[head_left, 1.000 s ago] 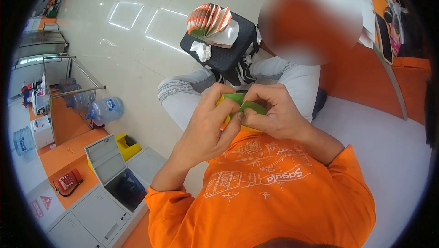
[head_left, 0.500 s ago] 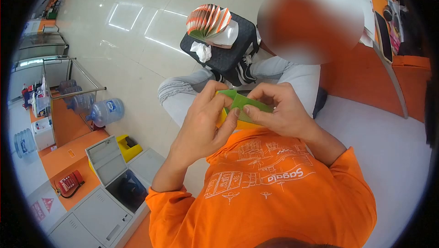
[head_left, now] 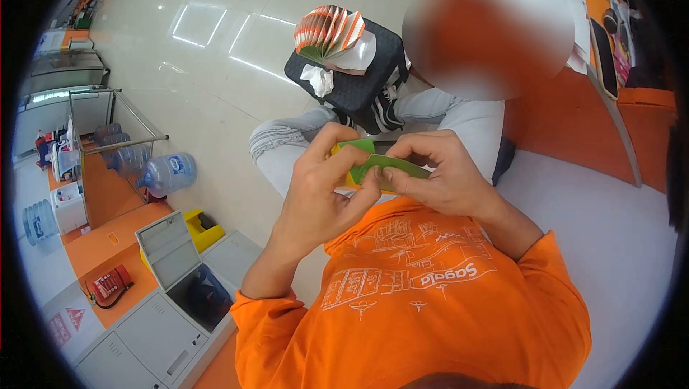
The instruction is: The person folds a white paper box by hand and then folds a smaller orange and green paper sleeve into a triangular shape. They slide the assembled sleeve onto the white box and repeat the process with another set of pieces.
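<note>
Between my hands, above my lap, is a folded piece of green paper [head_left: 405, 166] with a yellow-orange part showing below it. My left hand [head_left: 319, 181] pinches its left end, thumb against the near face and fingers behind. From the other side, my right hand [head_left: 448, 174] grips the near panel between thumb and bent fingers. The panel stands up at a fold. A fan of pleated orange, white and green paper [head_left: 326, 34] rests in front of me on a black woven stool [head_left: 384, 66]. A crumpled white tissue [head_left: 317, 80] lies beside it.
Another person [head_left: 488, 30], blurred, is at the upper right beside an orange desk [head_left: 574, 120]. Large water bottles [head_left: 169, 174] and a metal-railed stand [head_left: 140, 113] are on the left. Below them are an open grey locker [head_left: 204, 292] and a fire extinguisher [head_left: 109, 285].
The near green panel has tipped and now shows a narrower face. My fingers have shifted slightly along the fold, both hands keeping their grip. The stool's items have not moved.
</note>
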The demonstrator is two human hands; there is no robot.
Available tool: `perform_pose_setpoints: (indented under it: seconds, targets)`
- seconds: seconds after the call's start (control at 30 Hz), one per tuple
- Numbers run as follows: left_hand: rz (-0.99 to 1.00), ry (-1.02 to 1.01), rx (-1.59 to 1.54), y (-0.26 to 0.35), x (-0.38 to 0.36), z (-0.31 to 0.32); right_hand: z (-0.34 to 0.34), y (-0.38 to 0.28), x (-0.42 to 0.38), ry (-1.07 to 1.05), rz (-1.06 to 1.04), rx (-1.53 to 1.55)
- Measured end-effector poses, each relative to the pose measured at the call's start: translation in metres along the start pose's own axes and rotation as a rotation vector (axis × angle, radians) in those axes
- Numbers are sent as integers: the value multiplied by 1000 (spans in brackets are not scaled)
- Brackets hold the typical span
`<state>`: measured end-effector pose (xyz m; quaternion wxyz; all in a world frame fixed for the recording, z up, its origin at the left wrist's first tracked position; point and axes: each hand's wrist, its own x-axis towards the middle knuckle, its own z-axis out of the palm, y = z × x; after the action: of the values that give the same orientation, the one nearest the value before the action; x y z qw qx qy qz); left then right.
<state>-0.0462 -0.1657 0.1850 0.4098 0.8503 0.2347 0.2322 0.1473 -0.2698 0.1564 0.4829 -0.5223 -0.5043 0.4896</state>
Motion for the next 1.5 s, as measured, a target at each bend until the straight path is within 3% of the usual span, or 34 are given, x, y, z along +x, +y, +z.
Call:
perform_pose_setpoints:
  seconds: [0.07, 0.37, 0.63, 0.7, 1.0, 1.27, 1.37, 1.43, 1.47, 1.5]
  targets:
    - [13, 43, 23, -2, -2, 5, 2, 3, -1, -11, 111, 116]
    - [34, 41, -3, -3, -3, 7, 6, 0, 3, 28, -71, -8]
    - [138, 61, 84, -11, 0, 12, 10, 1, 2, 74, -1, -40]
    - [9, 31, -3, -6, 2, 9, 10, 0, 2, 66, 41, 5]
    - [39, -94, -28, -8, 3, 8, 11, 4, 2, 64, -97, -149]
    - [49, -70, -37, -13, 0, 11, 12, 7, 2, 36, 76, 94]
    - [108, -75, -3, -8, 8, 7, 7, 11, -1, -10, 113, 42]
    - [66, -123, 29, -6, 10, 0, 2, 19, 1, 17, -69, -77]
    - [74, -121, 71, -7, 11, -2, -1, 17, 1, 26, -56, -90]
    - [146, -81, 44, -14, 12, 0, -4, 13, 2, 96, -214, -156]
